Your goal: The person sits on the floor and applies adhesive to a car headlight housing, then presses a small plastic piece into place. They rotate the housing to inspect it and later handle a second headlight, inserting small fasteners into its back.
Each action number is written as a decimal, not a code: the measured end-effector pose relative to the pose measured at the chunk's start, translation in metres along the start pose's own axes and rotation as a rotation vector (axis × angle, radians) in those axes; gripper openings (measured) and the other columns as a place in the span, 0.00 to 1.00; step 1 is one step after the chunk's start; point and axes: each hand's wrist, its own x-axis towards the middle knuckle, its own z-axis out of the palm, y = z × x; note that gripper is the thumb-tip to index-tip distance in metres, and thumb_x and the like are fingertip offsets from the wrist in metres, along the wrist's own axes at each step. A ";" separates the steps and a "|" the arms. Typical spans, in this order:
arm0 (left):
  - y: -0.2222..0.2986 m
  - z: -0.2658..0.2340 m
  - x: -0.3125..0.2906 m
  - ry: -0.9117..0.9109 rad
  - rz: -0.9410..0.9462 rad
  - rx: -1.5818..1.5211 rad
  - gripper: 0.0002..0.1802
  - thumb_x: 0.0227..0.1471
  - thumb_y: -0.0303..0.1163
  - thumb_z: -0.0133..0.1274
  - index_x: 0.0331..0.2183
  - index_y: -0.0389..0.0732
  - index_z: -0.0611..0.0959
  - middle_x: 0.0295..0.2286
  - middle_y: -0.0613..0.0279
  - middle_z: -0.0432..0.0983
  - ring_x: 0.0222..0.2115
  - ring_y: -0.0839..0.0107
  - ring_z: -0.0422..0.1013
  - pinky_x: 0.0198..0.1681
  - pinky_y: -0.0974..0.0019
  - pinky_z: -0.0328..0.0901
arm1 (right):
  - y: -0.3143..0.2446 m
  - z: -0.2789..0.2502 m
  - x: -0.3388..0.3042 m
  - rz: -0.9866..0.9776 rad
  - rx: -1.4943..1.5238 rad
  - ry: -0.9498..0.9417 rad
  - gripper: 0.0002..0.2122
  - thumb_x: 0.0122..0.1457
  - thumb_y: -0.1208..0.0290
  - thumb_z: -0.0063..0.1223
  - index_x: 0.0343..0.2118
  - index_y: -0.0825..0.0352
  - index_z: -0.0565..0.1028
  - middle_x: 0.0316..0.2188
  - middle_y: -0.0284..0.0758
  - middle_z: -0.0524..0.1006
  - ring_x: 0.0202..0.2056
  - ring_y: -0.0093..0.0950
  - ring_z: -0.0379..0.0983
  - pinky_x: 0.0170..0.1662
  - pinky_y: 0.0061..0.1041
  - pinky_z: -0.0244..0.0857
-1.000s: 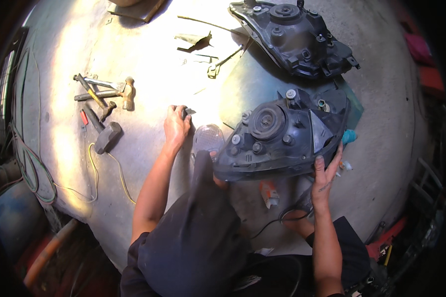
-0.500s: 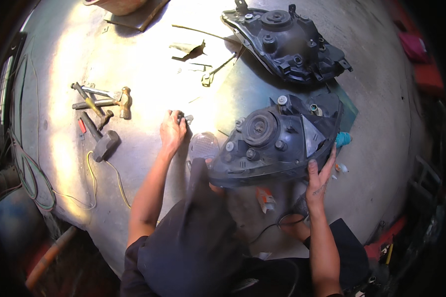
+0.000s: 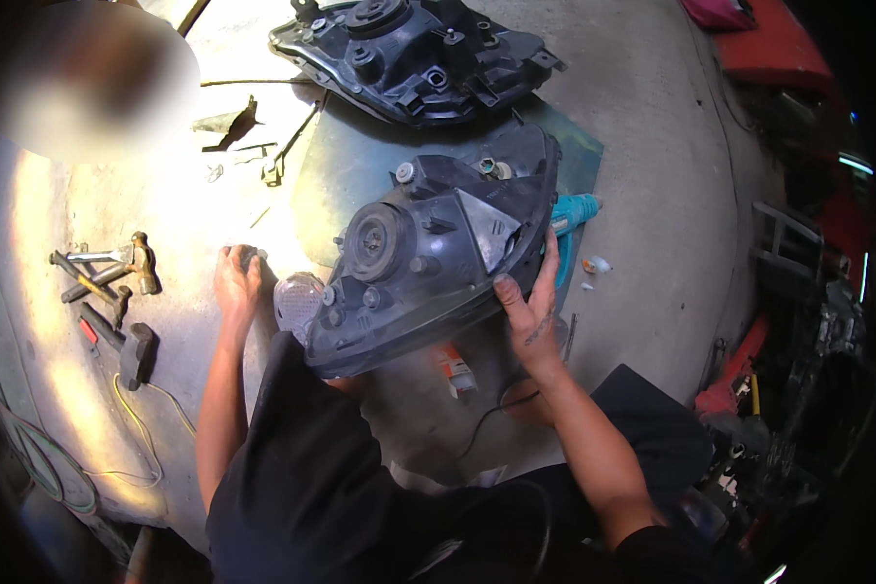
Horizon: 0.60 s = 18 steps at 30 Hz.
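Observation:
A black car headlight (image 3: 436, 277) is tilted in front of me with its back side up, showing a round cap and several fittings. My right hand (image 3: 532, 316) grips its right edge, thumb on the near face and fingers along the side. To the left, my left hand (image 3: 236, 287) is at the floor with curled fingers around a small greyish piece, mostly hidden. Between that hand and the headlight lies a clear textured lens (image 3: 298, 297). A teal power tool (image 3: 576, 211), shaped like a heat gun, shows partly behind the headlight's right edge.
Another black headlight (image 3: 419, 68) lies beyond on a flat greenish sheet (image 3: 336, 180). Several hammers (image 3: 144, 263) lie at left, near a yellow cord (image 3: 131, 414) and hoses (image 3: 44, 457). An orange-white packet (image 3: 455, 370) is below the held headlight. Red machinery (image 3: 774, 44) stands at right.
My view has swung to the right, so things appear further left and more of the teal tool shows. Both hands keep about the same places on the headlight and at the floor.

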 end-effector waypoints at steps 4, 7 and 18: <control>0.003 -0.001 -0.008 0.028 0.060 -0.062 0.10 0.55 0.27 0.59 0.41 0.36 0.84 0.40 0.48 0.77 0.41 0.50 0.77 0.46 0.54 0.70 | -0.003 -0.002 -0.002 0.013 0.010 -0.014 0.56 0.61 0.41 0.60 0.72 0.80 0.39 0.70 0.62 0.52 0.72 0.48 0.50 0.73 0.35 0.42; 0.009 -0.004 -0.011 0.006 0.059 -0.087 0.12 0.56 0.26 0.59 0.42 0.33 0.84 0.39 0.48 0.77 0.40 0.51 0.77 0.45 0.55 0.71 | 0.001 -0.004 -0.001 0.031 -0.013 -0.017 0.56 0.60 0.40 0.59 0.72 0.79 0.38 0.70 0.63 0.52 0.71 0.48 0.51 0.72 0.36 0.44; 0.010 -0.004 -0.017 0.017 0.081 -0.066 0.11 0.55 0.25 0.59 0.41 0.32 0.84 0.39 0.48 0.77 0.40 0.50 0.77 0.45 0.55 0.71 | 0.004 -0.004 -0.003 0.047 0.059 -0.030 0.57 0.59 0.41 0.60 0.72 0.78 0.37 0.70 0.58 0.54 0.71 0.45 0.53 0.72 0.36 0.44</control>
